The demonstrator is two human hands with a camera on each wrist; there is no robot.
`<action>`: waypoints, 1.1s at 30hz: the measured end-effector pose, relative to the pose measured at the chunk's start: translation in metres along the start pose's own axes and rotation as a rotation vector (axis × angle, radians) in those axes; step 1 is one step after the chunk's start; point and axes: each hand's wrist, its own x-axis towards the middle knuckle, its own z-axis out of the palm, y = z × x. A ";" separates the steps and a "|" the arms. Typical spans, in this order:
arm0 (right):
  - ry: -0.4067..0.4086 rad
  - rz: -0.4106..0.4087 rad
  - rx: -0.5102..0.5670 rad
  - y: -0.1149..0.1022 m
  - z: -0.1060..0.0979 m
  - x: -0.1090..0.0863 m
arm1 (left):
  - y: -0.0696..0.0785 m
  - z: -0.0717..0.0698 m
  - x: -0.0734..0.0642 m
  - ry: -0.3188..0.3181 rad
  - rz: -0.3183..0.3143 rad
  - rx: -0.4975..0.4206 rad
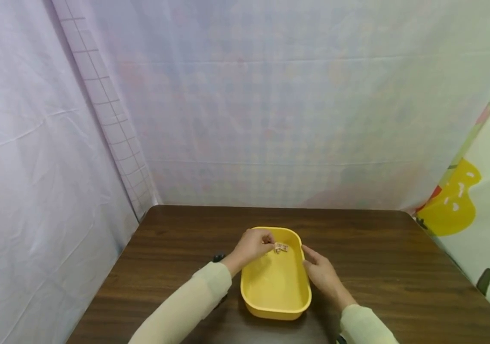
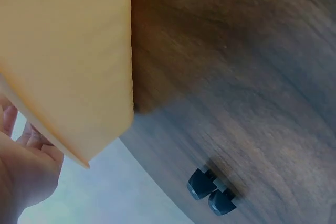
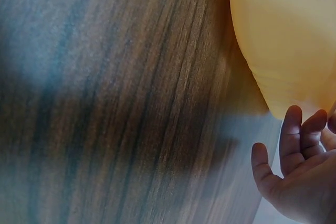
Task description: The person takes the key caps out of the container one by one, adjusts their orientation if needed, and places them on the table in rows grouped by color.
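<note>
A yellow plastic tray (image 1: 276, 291) with rounded corners lies on the dark wooden table. My left hand (image 1: 253, 245) reaches over its left rim, thumb and fingertips pinching at a small pale pinkish piece (image 1: 282, 247) with darker marks near the far end. The piece is too small to name, and the fingers partly cover it. On the right, my right hand (image 1: 323, 277) touches the tray's rim with extended fingers. In the right wrist view, the fingers (image 3: 291, 140) are slightly bent beside the tray's outer wall (image 3: 286, 35). The left wrist view shows the tray's wall (image 2: 68, 51) beside the left hand (image 2: 29, 169).
A black object with two knobs (image 2: 210, 191) sits on the tabletop (image 1: 176, 239) left of the tray, partly behind my left forearm in the head view. Pale curtains (image 1: 270, 119) hang behind the table and along its sides.
</note>
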 end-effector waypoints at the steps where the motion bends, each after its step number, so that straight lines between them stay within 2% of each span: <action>1: 0.001 0.001 0.001 0.000 0.000 0.000 | 0.000 -0.001 -0.001 0.000 -0.004 -0.003; 8: 0.013 0.005 0.004 0.000 0.002 -0.001 | -0.007 -0.014 -0.007 0.004 -0.012 -0.059; 12: 0.012 0.005 -0.003 -0.001 0.002 -0.002 | -0.017 -0.023 -0.011 0.063 0.010 -0.097; 17: 0.003 0.013 0.014 -0.002 0.001 -0.002 | -0.030 -0.037 -0.017 0.130 -0.026 -0.120; 24: -0.004 0.017 0.030 -0.002 0.001 -0.002 | -0.056 -0.058 -0.030 0.217 -0.033 -0.082; 27: -0.007 0.015 0.035 -0.002 0.001 -0.001 | -0.068 -0.066 -0.039 0.225 -0.069 -0.080; 33: -0.014 0.016 0.050 0.000 0.000 0.000 | -0.094 -0.077 -0.056 0.196 -0.163 -0.112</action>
